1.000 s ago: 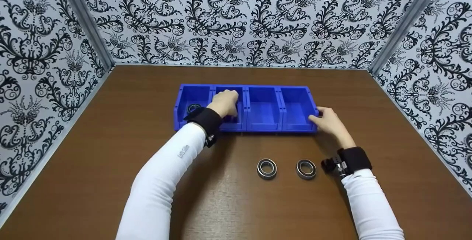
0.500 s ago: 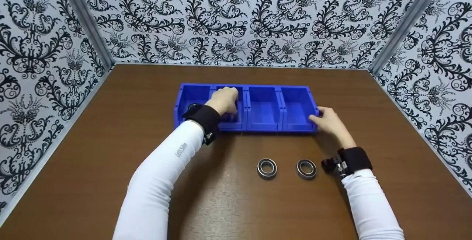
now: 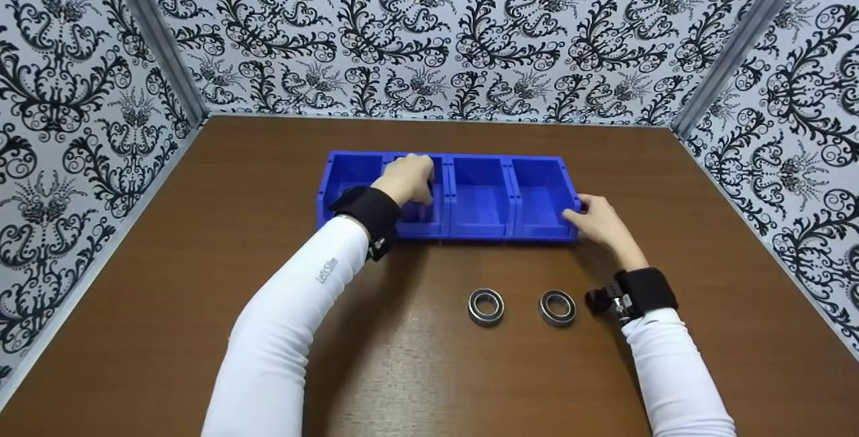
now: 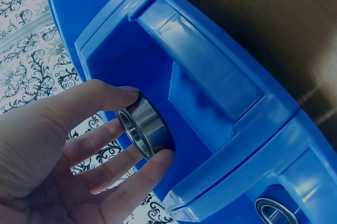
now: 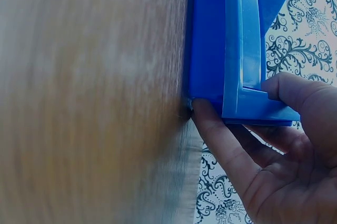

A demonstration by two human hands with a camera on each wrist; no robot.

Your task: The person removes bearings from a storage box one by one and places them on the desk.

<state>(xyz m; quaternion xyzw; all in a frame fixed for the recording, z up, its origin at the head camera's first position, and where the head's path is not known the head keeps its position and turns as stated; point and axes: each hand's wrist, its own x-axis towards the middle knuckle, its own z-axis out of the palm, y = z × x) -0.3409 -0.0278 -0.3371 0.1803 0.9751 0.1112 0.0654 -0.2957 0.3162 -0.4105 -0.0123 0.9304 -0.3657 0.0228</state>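
A blue four-bay parts bin stands on the table. Over its second bay from the left is my left hand. In the left wrist view, thumb and fingers pinch a metal ball bearing by its rim, tilted; whether it touches the bay is unclear. My right hand grips the bin's right end wall, thumb inside and fingers outside, as the right wrist view shows. Another bearing lies in the leftmost bay, hidden in the head view by my left wrist.
Two bearings lie flat on the brown table in front of the bin: one bearing nearer the middle, the other bearing close to my right wrist camera. Patterned walls enclose the back and sides.
My left hand has risen slightly up and back within the second bay, its wrist now covering the bearing in the leftmost bay. My right hand and the bin stay put.
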